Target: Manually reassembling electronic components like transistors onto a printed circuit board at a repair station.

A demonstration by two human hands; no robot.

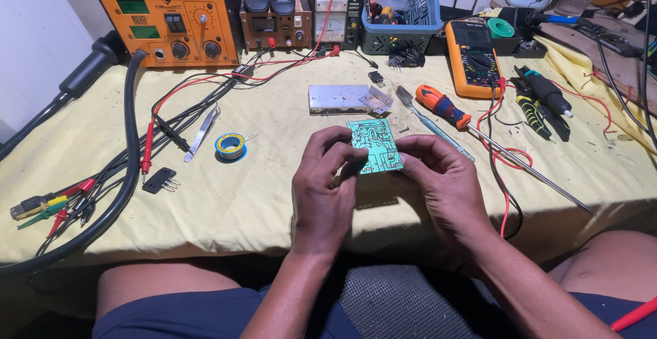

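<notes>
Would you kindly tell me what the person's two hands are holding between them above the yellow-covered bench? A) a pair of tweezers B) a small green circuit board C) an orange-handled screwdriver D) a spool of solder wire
B: the left hand and the right hand each pinch an edge of the green circuit board, while the screwdriver, solder spool and tweezers lie untouched on the bench.

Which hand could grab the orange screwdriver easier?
Probably the right hand. The orange-handled screwdriver lies just beyond it, on its side of the green circuit board. The left hand would have to cross over.
</notes>
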